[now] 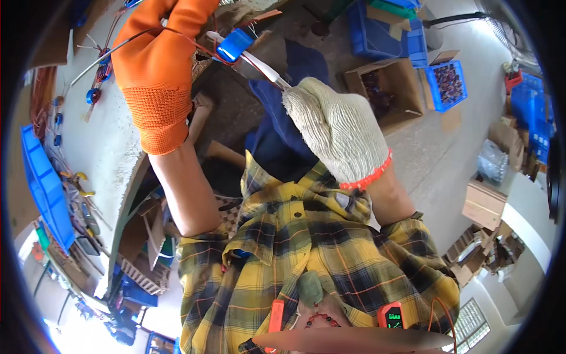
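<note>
My right hand [336, 130], in a white knitted glove with a red cuff edge, is closed around the lower end of a slim white stick tool [265, 69]. Its upper part reaches a blue ring core [234, 45], against or through the ring; I cannot tell which. Bare strands fan out beside the ring. My left hand [156, 59] wears an orange glove, its fingertips cut off by the upper edge. A thin reddish-brown wire [186, 36] runs from the ring across the bent orange fingers, which appear closed on it. The wire's pale end trails to the left.
On the pale workbench [127, 171] at left lie wound blue ring coils [92, 96], a long blue tray [44, 183] and hand tools. At right on the floor stand an open cardboard box [407, 112] and a blue bin [433, 97] of small reddish parts. Blue crates [368, 44] stand behind.
</note>
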Motion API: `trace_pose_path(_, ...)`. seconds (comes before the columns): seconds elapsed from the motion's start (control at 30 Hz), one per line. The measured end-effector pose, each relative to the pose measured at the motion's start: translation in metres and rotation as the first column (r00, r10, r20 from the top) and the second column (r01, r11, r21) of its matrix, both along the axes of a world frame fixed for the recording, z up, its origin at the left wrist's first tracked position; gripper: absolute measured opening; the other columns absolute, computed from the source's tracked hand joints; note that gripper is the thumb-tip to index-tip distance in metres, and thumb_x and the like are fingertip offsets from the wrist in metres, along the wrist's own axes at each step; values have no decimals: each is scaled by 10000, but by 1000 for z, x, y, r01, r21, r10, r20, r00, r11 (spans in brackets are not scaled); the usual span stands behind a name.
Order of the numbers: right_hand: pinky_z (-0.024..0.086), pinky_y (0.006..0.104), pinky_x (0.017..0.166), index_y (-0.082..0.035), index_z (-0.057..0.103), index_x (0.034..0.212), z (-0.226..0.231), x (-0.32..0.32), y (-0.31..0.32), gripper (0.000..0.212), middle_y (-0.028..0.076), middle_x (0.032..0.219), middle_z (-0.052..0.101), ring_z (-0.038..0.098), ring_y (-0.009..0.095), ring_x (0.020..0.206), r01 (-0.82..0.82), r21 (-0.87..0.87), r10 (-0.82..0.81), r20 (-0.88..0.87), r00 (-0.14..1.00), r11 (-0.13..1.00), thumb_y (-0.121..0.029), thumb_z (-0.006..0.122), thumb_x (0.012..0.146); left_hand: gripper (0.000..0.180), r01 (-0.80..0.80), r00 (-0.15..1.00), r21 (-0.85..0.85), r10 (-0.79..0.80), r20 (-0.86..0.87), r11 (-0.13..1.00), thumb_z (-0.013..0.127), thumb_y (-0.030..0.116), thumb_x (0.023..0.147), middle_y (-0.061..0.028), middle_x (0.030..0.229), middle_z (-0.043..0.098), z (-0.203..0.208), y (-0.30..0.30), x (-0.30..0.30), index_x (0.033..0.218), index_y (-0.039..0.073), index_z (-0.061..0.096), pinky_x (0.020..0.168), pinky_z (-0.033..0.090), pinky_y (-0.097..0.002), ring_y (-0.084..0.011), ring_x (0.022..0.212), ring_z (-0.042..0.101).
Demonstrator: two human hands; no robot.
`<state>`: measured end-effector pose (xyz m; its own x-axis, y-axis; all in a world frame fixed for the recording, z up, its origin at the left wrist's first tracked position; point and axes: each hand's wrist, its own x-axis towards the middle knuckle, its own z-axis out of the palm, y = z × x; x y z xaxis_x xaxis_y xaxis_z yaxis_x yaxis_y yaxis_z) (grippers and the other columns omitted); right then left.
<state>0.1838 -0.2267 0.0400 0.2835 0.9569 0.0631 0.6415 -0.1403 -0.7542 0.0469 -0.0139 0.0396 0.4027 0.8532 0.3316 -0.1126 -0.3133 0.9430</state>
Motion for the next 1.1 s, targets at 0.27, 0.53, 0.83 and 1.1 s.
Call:
trace_pose_path(0.27, 599, 375, 729, -8, 741, 1140, -28, 30, -89, 176, 126, 978, 774, 783, 240, 885, -244, -350, 235, -68, 970, 904, -161, 690, 1067, 656, 208, 978, 384, -204, -52, 900, 640, 255, 1105, -314, 1625, 573, 31, 0, -54, 1608, -141, 495, 1305, 390, -570, -440, 1509, 575)
trace_pose_path(0.53, 530, 470, 586, -71, 727, 1020, 1, 18, -60, 203, 174, 731, 676, 731, 402, 684, 161, -211, -179, -68, 982, 964, -269, 732, 1065, 237, -202, 979, 305, 204, 26, 931, 727, 20, 1061, -181, 1252, 826, 21, -25, -17, 1263, -72, 809, 1124, 535, -354, -226, 1170, 754)
trace_pose_path(0.83, 570, 446, 658, -42, 731, 1144, 11, 2, 7, 164, 199, 852, 746, 762, 426, 806, -21, -36, 20, -17, 1000, 999, -181, 751, 1060, 286, -25, 996, 68, 31, -80, 997, 750, 215, 1083, -67, 1386, 789, 3, -3, -7, 1253, 6, 844, 1147, 480, -315, -143, 1274, 678)
trace_pose_path(1.1, 480, 370, 536, -87, 721, 1005, -9, 21, -73, 156, 46, 689, 650, 552, 241, 501, -112, 61, 126, -349, 929, 992, -191, 649, 1096, 595, 1, 987, 406, 63, -145, 914, 712, 281, 1077, -202, 1519, 695, 35, -11, -40, 1536, -86, 620, 1251, 436, -428, -300, 1405, 648)
